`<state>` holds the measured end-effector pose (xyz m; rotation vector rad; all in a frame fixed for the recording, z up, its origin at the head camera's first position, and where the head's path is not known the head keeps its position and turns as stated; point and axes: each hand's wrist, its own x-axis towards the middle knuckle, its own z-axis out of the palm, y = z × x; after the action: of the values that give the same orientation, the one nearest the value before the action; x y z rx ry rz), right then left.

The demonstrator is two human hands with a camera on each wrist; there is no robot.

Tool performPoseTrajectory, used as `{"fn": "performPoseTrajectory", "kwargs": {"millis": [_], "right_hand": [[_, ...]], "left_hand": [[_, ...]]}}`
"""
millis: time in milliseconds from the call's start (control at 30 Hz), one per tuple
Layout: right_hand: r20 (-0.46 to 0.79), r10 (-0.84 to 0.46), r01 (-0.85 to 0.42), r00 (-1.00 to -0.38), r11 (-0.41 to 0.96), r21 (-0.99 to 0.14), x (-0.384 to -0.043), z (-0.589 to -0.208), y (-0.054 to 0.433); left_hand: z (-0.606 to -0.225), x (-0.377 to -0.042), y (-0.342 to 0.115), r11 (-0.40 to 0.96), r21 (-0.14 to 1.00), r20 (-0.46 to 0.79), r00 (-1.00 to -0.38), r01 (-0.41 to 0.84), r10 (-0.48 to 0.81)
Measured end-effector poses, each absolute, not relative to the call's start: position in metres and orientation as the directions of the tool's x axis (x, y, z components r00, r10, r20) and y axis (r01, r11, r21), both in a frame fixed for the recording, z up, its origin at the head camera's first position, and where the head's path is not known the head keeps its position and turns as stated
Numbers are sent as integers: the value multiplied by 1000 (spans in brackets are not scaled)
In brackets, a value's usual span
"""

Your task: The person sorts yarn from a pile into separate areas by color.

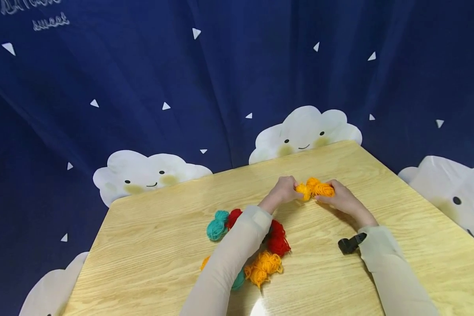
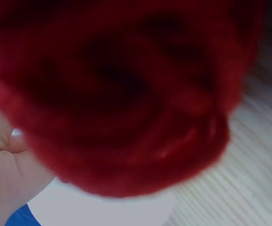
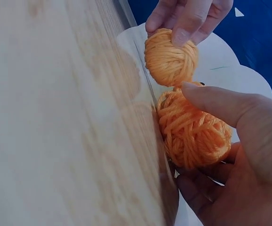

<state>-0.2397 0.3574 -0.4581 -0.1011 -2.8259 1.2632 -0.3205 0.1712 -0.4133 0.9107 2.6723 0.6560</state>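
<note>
Over the far right part of the table, my left hand pinches a small yellow-orange yarn ball between thumb and fingers. My right hand holds a larger orange yarn ball, its thumb along the top and the other fingers curled beneath. Both balls sit end to end, close over the wooden surface. Red yarn, blurred, fills most of the left wrist view and hides much of the left hand there.
Under my left forearm lie a teal yarn bundle, red yarn and an orange yarn bundle, partly hidden by the sleeve. A black wrist camera sits at my right cuff. Behind the wooden table hangs a dark blue curtain.
</note>
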Motion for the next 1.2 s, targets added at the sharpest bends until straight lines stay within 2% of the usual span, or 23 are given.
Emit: {"fn": "performPoseTrajectory", "kwargs": {"millis": [633, 1200], "right_hand": [[-24, 84, 74, -996, 661, -747, -242, -455, 356], [-28, 89, 81, -996, 658, -748, -241, -457, 357]], "left_hand": [[-416, -327, 167, 723, 386, -103, -751, 574, 652], [-417, -327, 164, 700, 434, -106, -740, 567, 664]]}}
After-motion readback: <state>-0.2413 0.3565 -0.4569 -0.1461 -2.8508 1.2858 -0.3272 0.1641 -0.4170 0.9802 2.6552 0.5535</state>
